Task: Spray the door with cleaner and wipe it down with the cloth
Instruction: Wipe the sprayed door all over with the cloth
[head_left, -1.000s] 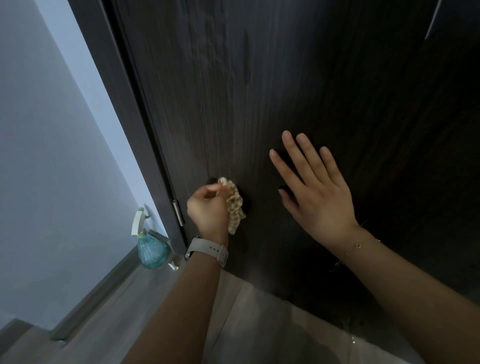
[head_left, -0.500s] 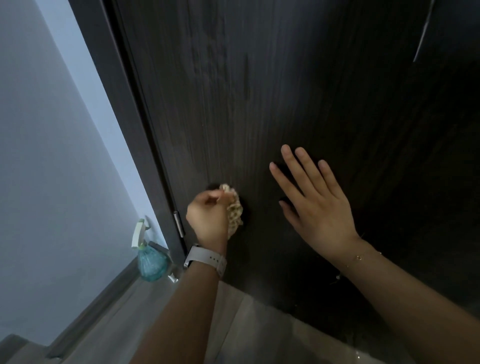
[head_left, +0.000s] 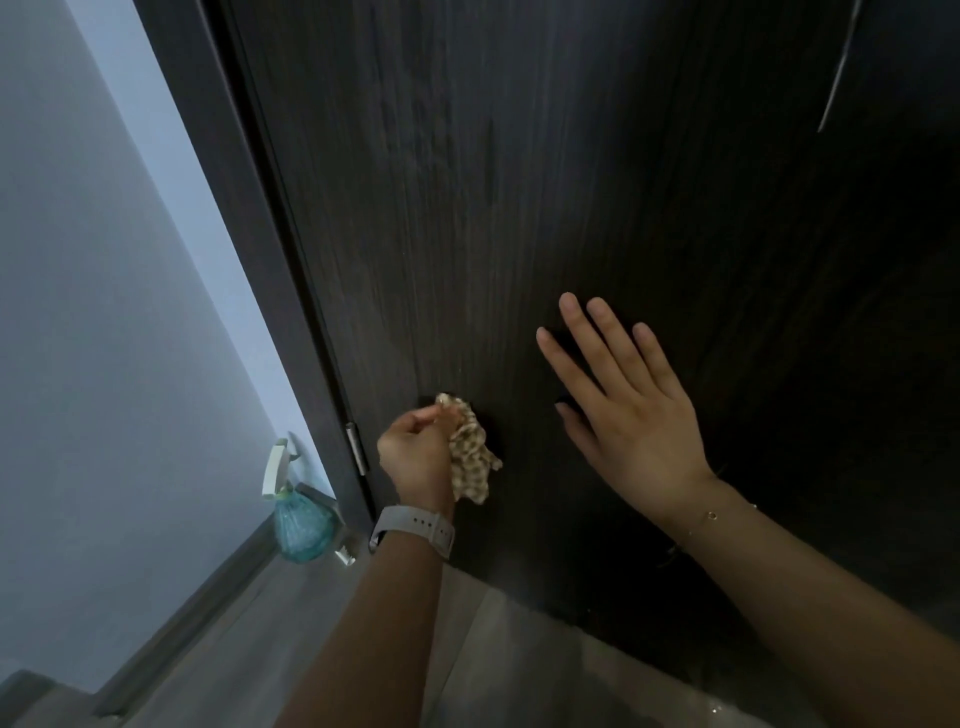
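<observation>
A dark wood-grain door (head_left: 519, 218) fills most of the view. My left hand (head_left: 415, 454), with a pale watch on the wrist, is closed around a bunched beige checked cloth (head_left: 470, 457) and presses it against the lower part of the door near the hinge side. My right hand (head_left: 623, 415) lies flat on the door to the right of the cloth, fingers spread, holding nothing. A teal spray bottle (head_left: 301, 525) with a white trigger stands on the floor by the door frame, left of my left wrist.
A dark door frame (head_left: 249, 218) with a metal hinge (head_left: 357, 448) runs along the door's left edge. A pale wall (head_left: 93, 312) and grey skirting board (head_left: 182, 618) lie to the left. Light floor tiles (head_left: 493, 665) show below the door.
My left hand has slid the cloth slightly down the door over the last second. My right hand stays flat against the door in about the same spot.
</observation>
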